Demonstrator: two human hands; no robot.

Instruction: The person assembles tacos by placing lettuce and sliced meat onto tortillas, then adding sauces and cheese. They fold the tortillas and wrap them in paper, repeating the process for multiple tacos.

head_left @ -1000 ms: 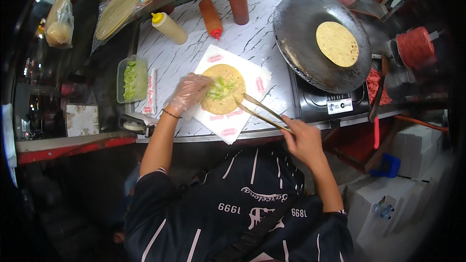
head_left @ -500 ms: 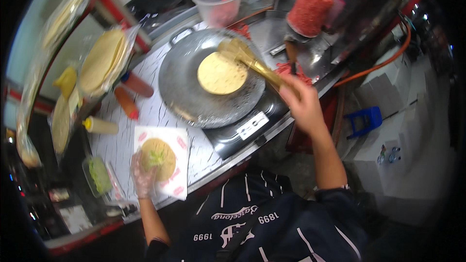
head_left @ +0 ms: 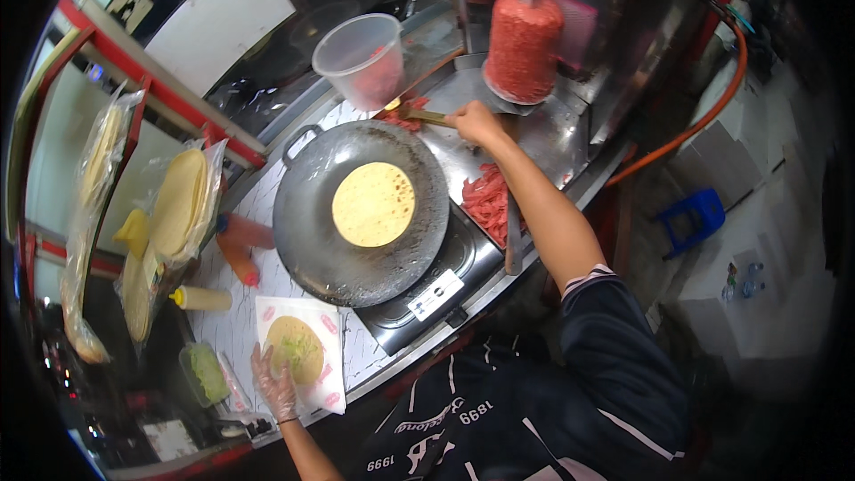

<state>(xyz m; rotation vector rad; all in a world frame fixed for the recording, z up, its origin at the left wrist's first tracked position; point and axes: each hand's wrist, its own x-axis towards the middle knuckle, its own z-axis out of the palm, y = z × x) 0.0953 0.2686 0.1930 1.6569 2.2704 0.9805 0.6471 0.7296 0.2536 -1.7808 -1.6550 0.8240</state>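
Observation:
My right hand (head_left: 478,123) grips gold-coloured tongs (head_left: 429,117), whose tips are at a small pile of shaved red meat (head_left: 405,111) behind the pan. A flatbread (head_left: 385,214) with brown spots lies flat on the round dark pan (head_left: 307,240). My left hand (head_left: 275,383), in a clear plastic glove, has its fingers spread at the edge of a second flatbread (head_left: 308,367). Shredded lettuce (head_left: 292,347) is scattered on that flatbread, which rests on printed white paper (head_left: 331,390).
Right of the pan are more shaved meat (head_left: 485,200), a long-handled tool (head_left: 514,240) and a meat cone (head_left: 524,53). A clear tub (head_left: 356,53) stands behind. Sauce bottles (head_left: 203,298), bagged flatbreads (head_left: 181,200) and a lettuce box (head_left: 207,374) are left.
My right hand has carried the tongs from the flatbread on the pan to the meat pile behind it. My left hand has drawn slightly back from the lettuce. The view has shifted.

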